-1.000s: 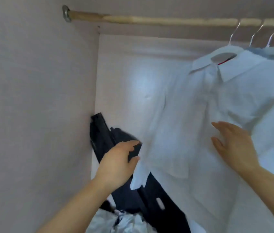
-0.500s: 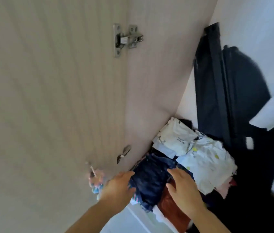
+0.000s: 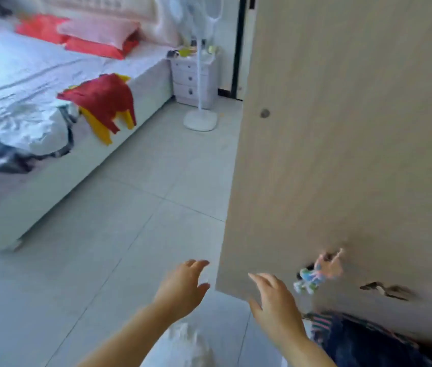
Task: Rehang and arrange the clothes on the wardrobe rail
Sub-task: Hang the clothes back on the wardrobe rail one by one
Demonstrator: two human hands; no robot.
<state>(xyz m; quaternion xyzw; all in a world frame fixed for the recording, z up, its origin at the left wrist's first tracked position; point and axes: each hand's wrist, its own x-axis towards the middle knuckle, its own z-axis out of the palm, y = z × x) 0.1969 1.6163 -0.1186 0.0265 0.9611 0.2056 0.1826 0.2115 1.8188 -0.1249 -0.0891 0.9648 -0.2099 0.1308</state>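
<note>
Hands are empty, left hand and right hand spread-fingered at six o'clock. At ten o'clock the red garment drapes the bed edge; probably best lifted by both shoulders, avoiding the wardrobe door.

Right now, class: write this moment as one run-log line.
left hand: open, empty | right hand: open, empty, by wardrobe door corner | red garment: on bed edge | rail: out of view
</note>
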